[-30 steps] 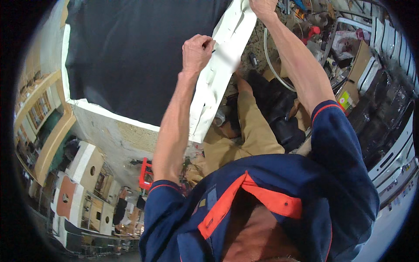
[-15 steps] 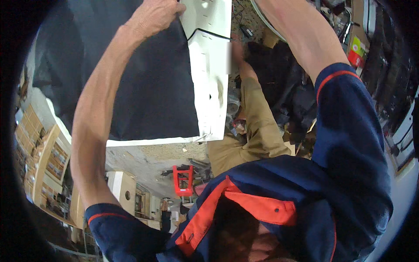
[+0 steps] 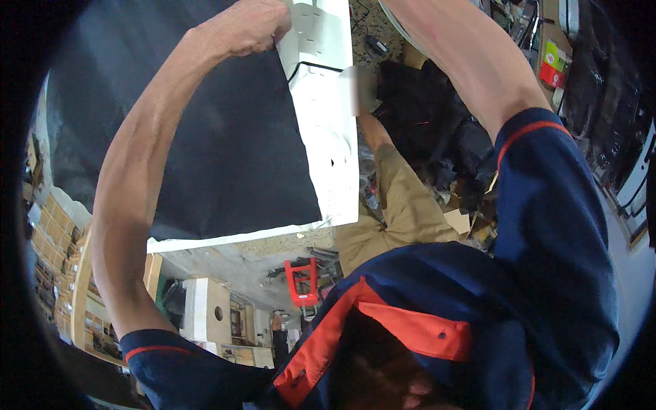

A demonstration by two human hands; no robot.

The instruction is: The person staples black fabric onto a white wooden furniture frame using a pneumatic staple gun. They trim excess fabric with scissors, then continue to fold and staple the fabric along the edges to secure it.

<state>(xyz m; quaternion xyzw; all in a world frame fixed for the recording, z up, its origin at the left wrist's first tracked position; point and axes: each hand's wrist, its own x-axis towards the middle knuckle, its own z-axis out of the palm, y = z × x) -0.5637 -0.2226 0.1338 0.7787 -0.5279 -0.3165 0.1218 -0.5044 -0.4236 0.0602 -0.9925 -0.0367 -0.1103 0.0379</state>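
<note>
My left hand (image 3: 263, 27) is curled closed at the right-hand edge of a black fabric sheet (image 3: 225, 143), near the top of the view. What its fingertips pinch is hidden, but they press at the sheet's edge. The sheet covers most of a white upholstered-looking panel (image 3: 331, 150), whose bare strip shows small dark staple-like marks. A thin black cord (image 3: 311, 65) crosses that strip just below my left hand. Of my right arm, only the forearm (image 3: 465, 55) shows, reaching up past the top rim; the hand is out of view.
Dark scraps (image 3: 424, 102) lie on the floor right of the panel, beside my leg in tan trousers (image 3: 410, 191). A red stool-like frame (image 3: 301, 281) stands below the panel. Wooden racks (image 3: 82, 287) are at lower left. A pale hose-like curve (image 3: 403, 27) runs along my right forearm.
The panel with its black sheet has shifted slightly in view, its lower edge now a little lower. My left hand stays at the sheet's edge, a bit lower in view.
</note>
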